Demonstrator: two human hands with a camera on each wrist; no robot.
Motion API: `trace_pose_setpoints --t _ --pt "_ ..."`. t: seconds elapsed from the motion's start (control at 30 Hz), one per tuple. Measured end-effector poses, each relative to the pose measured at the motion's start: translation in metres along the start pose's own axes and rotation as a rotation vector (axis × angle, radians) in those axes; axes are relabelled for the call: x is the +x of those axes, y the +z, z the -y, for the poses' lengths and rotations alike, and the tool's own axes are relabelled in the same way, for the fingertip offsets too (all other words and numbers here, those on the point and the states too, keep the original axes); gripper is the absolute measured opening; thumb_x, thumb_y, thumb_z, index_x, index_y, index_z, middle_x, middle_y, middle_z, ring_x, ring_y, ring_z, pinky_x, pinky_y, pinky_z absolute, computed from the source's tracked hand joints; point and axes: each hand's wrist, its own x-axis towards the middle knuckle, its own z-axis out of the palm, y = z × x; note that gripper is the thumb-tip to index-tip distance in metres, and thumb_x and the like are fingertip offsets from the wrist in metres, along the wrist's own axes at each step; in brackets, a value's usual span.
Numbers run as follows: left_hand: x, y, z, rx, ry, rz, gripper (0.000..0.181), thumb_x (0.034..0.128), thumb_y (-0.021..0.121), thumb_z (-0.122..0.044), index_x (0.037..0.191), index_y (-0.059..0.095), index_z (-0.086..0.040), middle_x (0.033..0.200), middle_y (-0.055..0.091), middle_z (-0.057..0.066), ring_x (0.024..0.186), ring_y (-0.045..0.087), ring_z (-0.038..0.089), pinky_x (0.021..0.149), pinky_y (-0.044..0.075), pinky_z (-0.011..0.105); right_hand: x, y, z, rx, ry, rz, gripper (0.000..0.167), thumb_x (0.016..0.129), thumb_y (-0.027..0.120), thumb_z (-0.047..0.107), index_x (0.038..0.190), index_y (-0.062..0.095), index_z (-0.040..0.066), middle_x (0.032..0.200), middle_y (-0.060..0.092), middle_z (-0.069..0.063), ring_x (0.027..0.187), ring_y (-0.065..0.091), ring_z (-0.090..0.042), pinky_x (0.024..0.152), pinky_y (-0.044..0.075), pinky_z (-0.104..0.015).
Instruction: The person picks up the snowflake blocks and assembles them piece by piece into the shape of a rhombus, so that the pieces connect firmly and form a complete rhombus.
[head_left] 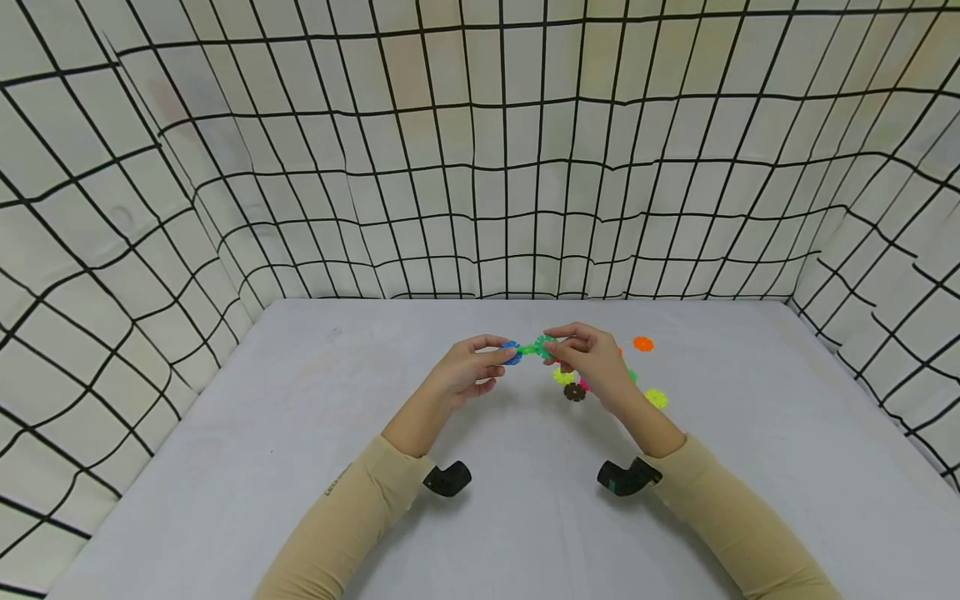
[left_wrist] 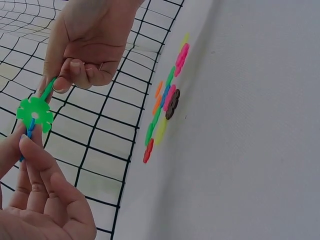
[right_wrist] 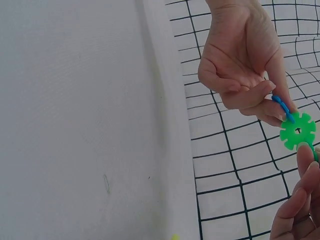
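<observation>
Above the table, the left hand (head_left: 468, 368) pinches a blue notched disc (head_left: 512, 353) between thumb and fingers. A bright green disc (left_wrist: 35, 114) joins it edge to edge; its face shows in both wrist views. On its other side a second green disc (head_left: 543, 347) is pinched by the right hand (head_left: 592, 358). The three pieces form a short row between the hands. In the left wrist view the blue disc (left_wrist: 30, 131) stands edge-on in a slot of the bright green one. Fingers partly cover the two outer discs.
Loose discs lie on the white table (head_left: 300, 433) below and beside the right hand, among them orange (head_left: 643, 343), yellow (head_left: 656, 398) and brown (head_left: 574, 392). Black wrist-worn devices (head_left: 447, 479) hang at both sleeves. A black grid on white walls surrounds the back and sides.
</observation>
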Motion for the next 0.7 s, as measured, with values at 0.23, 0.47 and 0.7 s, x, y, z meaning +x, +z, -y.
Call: trace_pose_setpoints --t 0.23,0.47,0.7 --pt "0.0 0.0 0.0 -0.053 -0.008 0.005 0.005 0.0972 0.073 -0.012 0.098 0.068 -0.014 0.077 0.067 -0.004 0.063 0.057 0.008 0.065 0.044 0.024 -0.002 0.005 -0.001 0.021 -0.02 -0.034 0.026 0.099 0.068 0.009 0.122 0.067 -0.005 0.081 0.075 -0.001 0.076 0.064 -0.031 0.066 0.053 -0.027" --pt "0.001 0.002 0.0 -0.093 -0.024 0.041 0.017 0.0995 0.069 -0.01 0.086 0.064 -0.018 0.076 0.067 -0.004 0.063 0.056 0.007 0.063 0.043 0.023 -0.004 0.01 -0.002 0.018 -0.018 -0.101 0.024 0.099 0.069 0.009 0.12 0.069 -0.003 0.08 0.075 -0.001 0.071 0.063 -0.022 0.057 0.045 -0.023" --pt "0.002 0.005 0.0 -0.1 -0.013 0.062 0.018 0.0999 0.069 -0.01 0.084 0.063 -0.017 0.076 0.067 -0.003 0.063 0.056 0.008 0.063 0.042 0.023 -0.005 0.014 -0.003 0.009 -0.058 -0.139 0.023 0.099 0.069 0.008 0.119 0.069 -0.005 0.087 0.075 -0.014 0.065 0.061 -0.011 0.056 0.046 -0.023"
